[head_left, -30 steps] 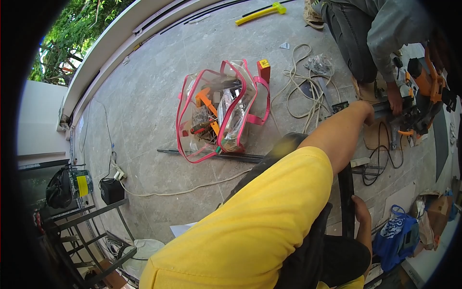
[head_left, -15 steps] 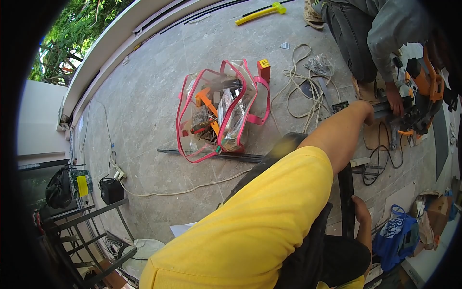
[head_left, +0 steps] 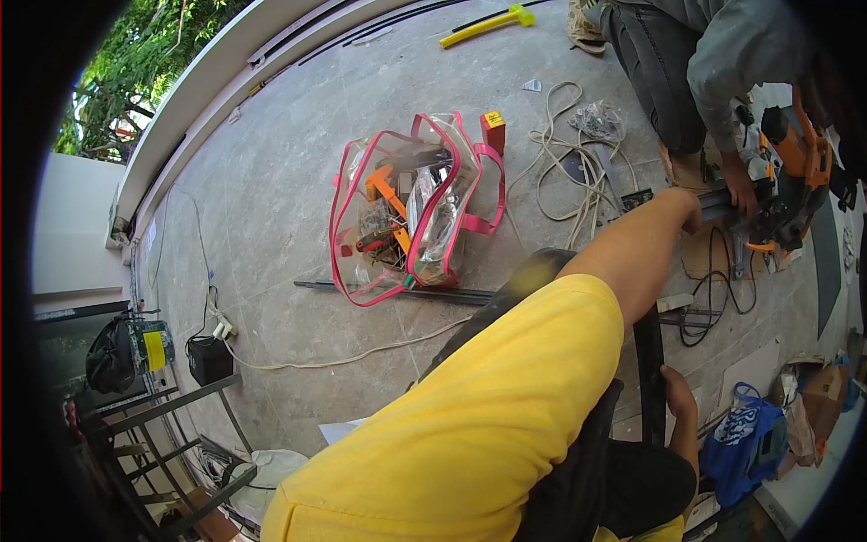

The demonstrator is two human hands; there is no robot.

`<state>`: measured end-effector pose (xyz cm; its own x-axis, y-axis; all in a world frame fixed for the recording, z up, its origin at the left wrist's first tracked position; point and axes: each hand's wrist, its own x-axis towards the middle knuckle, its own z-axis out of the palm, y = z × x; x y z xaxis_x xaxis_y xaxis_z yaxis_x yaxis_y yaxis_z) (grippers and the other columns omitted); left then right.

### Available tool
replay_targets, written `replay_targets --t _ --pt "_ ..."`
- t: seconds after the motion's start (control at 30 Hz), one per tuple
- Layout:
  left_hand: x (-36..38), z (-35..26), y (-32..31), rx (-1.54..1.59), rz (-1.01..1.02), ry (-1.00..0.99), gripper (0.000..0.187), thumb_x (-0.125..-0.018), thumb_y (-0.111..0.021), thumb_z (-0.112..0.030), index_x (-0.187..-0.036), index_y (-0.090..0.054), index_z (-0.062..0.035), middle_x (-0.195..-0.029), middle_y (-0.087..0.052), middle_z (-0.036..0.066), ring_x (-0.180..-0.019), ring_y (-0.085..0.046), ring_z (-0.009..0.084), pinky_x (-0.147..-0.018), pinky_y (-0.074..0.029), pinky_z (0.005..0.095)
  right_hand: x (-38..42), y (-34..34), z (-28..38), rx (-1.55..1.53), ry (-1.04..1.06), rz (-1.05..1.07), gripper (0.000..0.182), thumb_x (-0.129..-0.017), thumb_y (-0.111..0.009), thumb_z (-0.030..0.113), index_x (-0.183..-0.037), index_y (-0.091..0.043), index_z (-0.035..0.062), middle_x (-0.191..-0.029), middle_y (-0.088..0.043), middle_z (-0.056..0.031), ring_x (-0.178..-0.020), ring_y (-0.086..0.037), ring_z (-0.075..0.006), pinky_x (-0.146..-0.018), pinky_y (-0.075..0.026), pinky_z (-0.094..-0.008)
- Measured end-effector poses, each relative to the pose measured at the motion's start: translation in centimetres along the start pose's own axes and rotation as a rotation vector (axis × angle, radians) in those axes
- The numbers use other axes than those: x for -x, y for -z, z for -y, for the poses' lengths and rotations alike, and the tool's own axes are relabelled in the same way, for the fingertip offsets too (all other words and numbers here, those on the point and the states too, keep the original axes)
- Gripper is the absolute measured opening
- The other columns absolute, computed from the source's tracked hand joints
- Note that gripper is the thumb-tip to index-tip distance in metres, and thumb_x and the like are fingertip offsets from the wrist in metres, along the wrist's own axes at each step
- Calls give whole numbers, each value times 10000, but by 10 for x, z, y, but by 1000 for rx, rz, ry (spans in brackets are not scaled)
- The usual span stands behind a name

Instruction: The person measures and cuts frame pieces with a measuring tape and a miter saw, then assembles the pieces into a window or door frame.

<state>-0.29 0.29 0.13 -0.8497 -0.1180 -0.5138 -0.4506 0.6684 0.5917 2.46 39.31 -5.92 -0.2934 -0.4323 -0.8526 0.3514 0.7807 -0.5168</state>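
Note:
My left arm, in a yellow sleeve, reaches across to the upper right. My left hand (head_left: 688,211) is at the near end of a dark grey metal profile (head_left: 718,204), its fingers mostly hidden behind the wrist. Lower down, my right hand (head_left: 677,395) is closed at the edge of an upright-looking black bar (head_left: 648,370); some of its fingers are out of sight. A co-worker's hand (head_left: 742,188) rests on the profile beside an orange and black power saw (head_left: 795,154).
A clear, pink-trimmed tool bag (head_left: 461,219) stands on the tiled floor, with a loose white cable (head_left: 591,194) nearby. A yellow hammer (head_left: 488,26) lies farther off. A metal frame (head_left: 172,411) is lower left; a blue bag (head_left: 741,447) is lower right.

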Motion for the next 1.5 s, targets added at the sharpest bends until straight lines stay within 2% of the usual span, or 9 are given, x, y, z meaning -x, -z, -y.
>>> replay_targets --t 0.3,0.37,0.8,0.87,0.9,0.97,1.2,1.27,1.5 --pt "-3 1 -1 -2 3 -5 395 -732 -562 -217 -1104 -649 -117 -1142 -624 114 -1043 -611 240 -881 -475 361 0 0 -1 -6 -12 -64 429 -885 -460 349 -1063 -587 -21 -988 -625 -89 -906 -556 -198 -877 -383 -306" --pt "-1 1 -1 3 3 1 395 -728 -565 -213 -1100 -652 -114 -1138 -624 119 -1039 -612 240 -879 -475 359 -6 7 -8 43 -6 -33 497 -870 -478 381 -1154 -546 -21 -1083 -608 -115 -987 -552 -220 -900 -387 -326" --pt "3 1 2 -13 28 10 400 -727 -549 -218 -1095 -652 -101 -1137 -623 124 -1044 -609 244 -875 -477 358 -7 9 -9 49 -13 -7 530 -871 -483 383 -1183 -525 -44 -1145 -577 -132 -1067 -509 -248 -976 -322 -346" --pt "4 1 2 -34 9 -18 410 -727 -547 -206 -1111 -646 -98 -1154 -615 127 -1053 -605 245 -878 -478 359 -9 9 -14 40 46 -62 411 -889 -466 349 -1049 -594 -7 -962 -621 -66 -873 -550 -191 -850 -390 -305" --pt "4 0 2 -34 8 -18 410 -727 -547 -206 -1111 -646 -98 -1154 -615 127 -1053 -605 245 -878 -478 359 -9 10 -13 40 46 -62 411 -889 -466 349 -1049 -594 -7 -962 -621 -66 -873 -550 -191 -850 -390 -305" --pt "3 1 1 -38 9 -22 418 -727 -550 -200 -1122 -642 -97 -1170 -607 129 -1061 -602 245 -883 -478 361 -9 14 -11 59 2 5 543 -876 -476 380 -1207 -509 -49 -1186 -559 -139 -1088 -502 -251 -987 -315 -334" --pt "7 0 3 -15 28 -4 412 -731 -559 -208 -1120 -645 -103 -1170 -608 124 -1064 -600 244 -880 -478 367 1 0 5 45 -8 17 547 -879 -480 382 -1216 -501 -49 -1195 -555 -137 -1102 -497 -241 -992 -315 -338" --pt "1 2 -1 -14 -9 -3 407 -734 -568 -217 -1119 -646 -111 -1167 -610 122 -1063 -600 243 -876 -480 369 3 -7 7 1 19 -93 402 -890 -464 351 -1042 -588 0 -955 -622 -64 -870 -552 -181 -848 -395 -303" --pt "2 0 0 -30 14 -9 411 -734 -574 -223 -1124 -645 -113 -1171 -609 119 -1065 -599 248 -872 -481 378 3 -5 7 13 33 -62 411 -888 -463 347 -1062 -588 -3 -975 -622 -71 -893 -554 -186 -863 -388 -303"
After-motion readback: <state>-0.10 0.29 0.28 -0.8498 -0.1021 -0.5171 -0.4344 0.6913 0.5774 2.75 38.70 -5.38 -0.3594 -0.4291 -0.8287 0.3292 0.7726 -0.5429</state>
